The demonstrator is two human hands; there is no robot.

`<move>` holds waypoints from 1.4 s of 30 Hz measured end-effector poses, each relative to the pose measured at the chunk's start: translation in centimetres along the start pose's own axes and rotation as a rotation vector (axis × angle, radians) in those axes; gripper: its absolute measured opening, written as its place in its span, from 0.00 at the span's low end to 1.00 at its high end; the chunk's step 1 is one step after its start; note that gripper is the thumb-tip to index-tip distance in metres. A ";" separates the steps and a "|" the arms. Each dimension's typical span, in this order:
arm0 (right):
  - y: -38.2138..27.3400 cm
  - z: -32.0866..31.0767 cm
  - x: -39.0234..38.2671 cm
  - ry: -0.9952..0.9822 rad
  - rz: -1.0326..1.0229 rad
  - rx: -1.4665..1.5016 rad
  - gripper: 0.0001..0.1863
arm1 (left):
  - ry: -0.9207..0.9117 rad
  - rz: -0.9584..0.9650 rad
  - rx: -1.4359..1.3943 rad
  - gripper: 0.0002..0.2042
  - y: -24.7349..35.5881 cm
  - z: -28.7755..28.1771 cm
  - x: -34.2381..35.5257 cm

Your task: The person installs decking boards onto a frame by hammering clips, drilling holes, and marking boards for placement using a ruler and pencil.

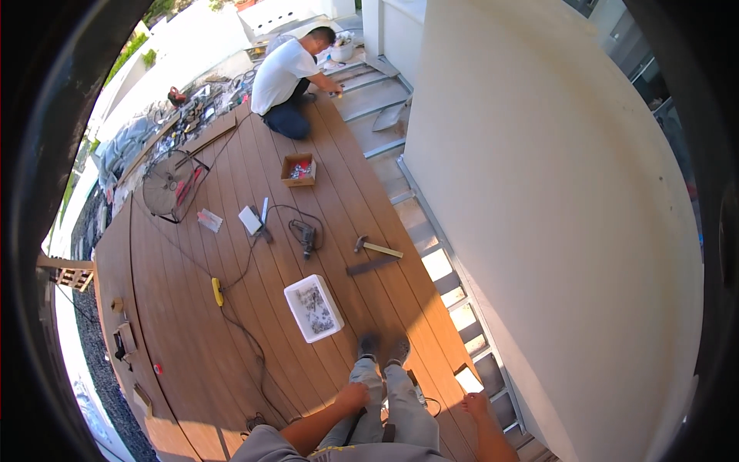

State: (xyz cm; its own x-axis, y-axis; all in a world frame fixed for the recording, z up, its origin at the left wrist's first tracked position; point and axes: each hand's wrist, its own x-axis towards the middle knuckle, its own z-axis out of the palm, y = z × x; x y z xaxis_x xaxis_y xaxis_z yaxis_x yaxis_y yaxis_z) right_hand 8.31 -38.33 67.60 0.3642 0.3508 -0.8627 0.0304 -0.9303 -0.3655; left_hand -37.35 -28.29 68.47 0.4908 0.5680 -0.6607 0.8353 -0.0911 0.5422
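My left hand (352,396) is in front of my left thigh with its fingers curled in; whether anything is inside them is hidden. Low on the right, my right hand (476,403) pinches the lower edge of a white flat rectangular piece (468,380) over the deck's edge. My feet stand on brown deck boards (254,308). Just ahead of them is a white plastic tub (332,323) with small grey pieces in it. Beyond it lie a claw hammer (379,248), a dark flat blade-like strip (373,266) and a corded drill (308,240).
A person in a white shirt (279,77) kneels at the deck's far end, near a cardboard box (299,169) of small parts. A floor fan (171,185) and a cable with a yellow connector (217,292) are on the left. Open metal joists (431,231) run beside the pale wall (554,192).
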 end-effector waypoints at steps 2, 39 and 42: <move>0.5 -2.3 -1.3 0.015 -0.025 0.126 0.06 | 0.158 -0.144 -0.215 0.15 -2.6 -0.2 -2.5; 22.0 38.9 -37.5 0.396 0.491 1.296 0.15 | -0.494 0.157 0.149 0.13 21.9 -16.0 18.3; 22.4 35.5 -35.7 0.512 0.455 1.441 0.15 | -0.501 0.256 0.119 0.12 28.8 -12.4 16.9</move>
State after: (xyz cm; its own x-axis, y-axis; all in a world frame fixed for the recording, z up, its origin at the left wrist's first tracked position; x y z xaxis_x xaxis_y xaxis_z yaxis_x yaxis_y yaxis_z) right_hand -37.07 -67.89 77.81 0.3657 -0.2634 -0.8927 -0.9210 0.0359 -0.3879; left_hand -8.13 -11.14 79.37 0.7144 0.0612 -0.6971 0.6823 -0.2824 0.6744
